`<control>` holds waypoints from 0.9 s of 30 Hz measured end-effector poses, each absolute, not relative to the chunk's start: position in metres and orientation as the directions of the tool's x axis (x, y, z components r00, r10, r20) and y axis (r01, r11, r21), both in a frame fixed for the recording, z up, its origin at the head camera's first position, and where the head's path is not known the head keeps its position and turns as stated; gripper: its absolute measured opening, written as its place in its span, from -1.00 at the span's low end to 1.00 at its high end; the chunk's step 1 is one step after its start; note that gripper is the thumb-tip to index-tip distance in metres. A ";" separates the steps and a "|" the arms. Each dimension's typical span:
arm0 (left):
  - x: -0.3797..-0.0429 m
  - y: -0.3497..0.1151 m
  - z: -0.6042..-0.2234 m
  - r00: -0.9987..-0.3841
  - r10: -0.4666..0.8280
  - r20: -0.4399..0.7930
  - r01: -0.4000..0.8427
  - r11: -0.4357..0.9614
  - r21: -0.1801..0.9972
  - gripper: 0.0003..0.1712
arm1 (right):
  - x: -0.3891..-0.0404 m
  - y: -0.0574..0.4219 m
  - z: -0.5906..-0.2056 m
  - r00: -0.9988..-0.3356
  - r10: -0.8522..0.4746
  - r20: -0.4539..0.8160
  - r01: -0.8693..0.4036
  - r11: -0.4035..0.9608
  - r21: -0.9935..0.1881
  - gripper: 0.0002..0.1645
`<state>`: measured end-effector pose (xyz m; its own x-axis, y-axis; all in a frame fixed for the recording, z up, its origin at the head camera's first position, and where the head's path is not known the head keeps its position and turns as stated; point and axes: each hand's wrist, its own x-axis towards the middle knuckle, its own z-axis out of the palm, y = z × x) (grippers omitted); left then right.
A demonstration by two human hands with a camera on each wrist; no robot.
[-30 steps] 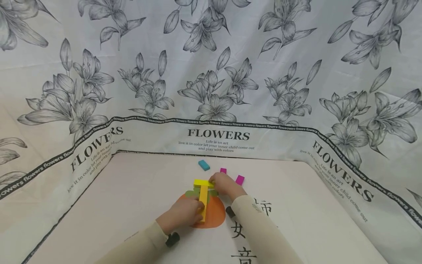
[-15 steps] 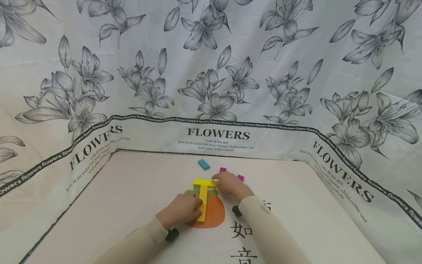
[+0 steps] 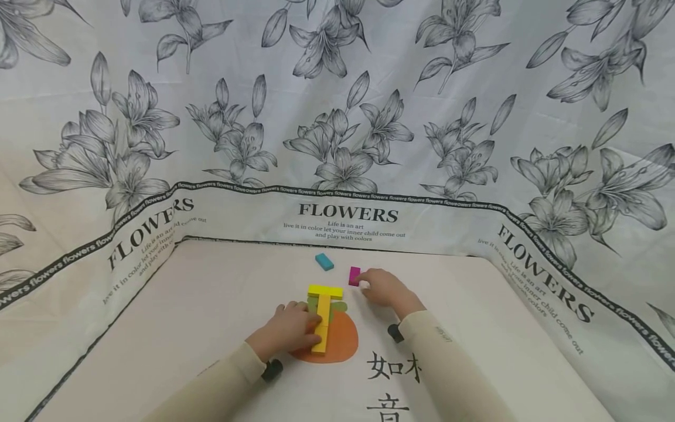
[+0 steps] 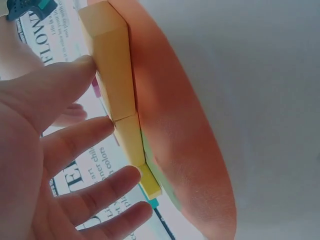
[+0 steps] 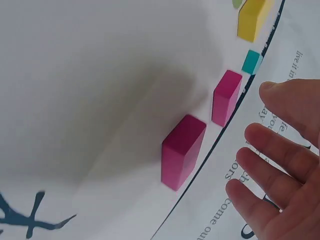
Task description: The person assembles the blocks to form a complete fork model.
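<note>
Yellow blocks form a T on the cloth: a crossbar block [image 3: 324, 292] at the far end and a stem of two blocks [image 3: 323, 325] laid end to end. My left hand [image 3: 287, 329] lies along the stem's left side; in the left wrist view its thumb [image 4: 75, 75] touches the near block and its fingers are spread. My right hand [image 3: 387, 288] hovers beside a magenta block [image 3: 355, 276], holding nothing. The right wrist view shows a second magenta block [image 5: 183, 152], which the right hand hides in the head view.
A teal block [image 3: 324, 262] lies beyond the T. Under the yellow blocks the cloth has a printed orange fruit [image 3: 345, 337], with black characters [image 3: 385, 366] to the right. A flower-printed curtain [image 3: 345, 146] encloses the table's back and sides.
My right hand has left the crossbar's right end and moved right, over the magenta blocks. The left hand has stayed by the stem, its fingers loosening a little.
</note>
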<state>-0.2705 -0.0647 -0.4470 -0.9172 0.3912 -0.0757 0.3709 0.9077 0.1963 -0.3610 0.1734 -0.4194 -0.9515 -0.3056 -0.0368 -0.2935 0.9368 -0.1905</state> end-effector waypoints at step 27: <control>-0.272 -0.068 -0.444 -0.912 0.389 -0.128 0.351 0.904 0.243 -0.45 | -0.369 0.222 -0.434 -0.985 -0.135 -0.105 -0.097 0.946 -0.308 -0.45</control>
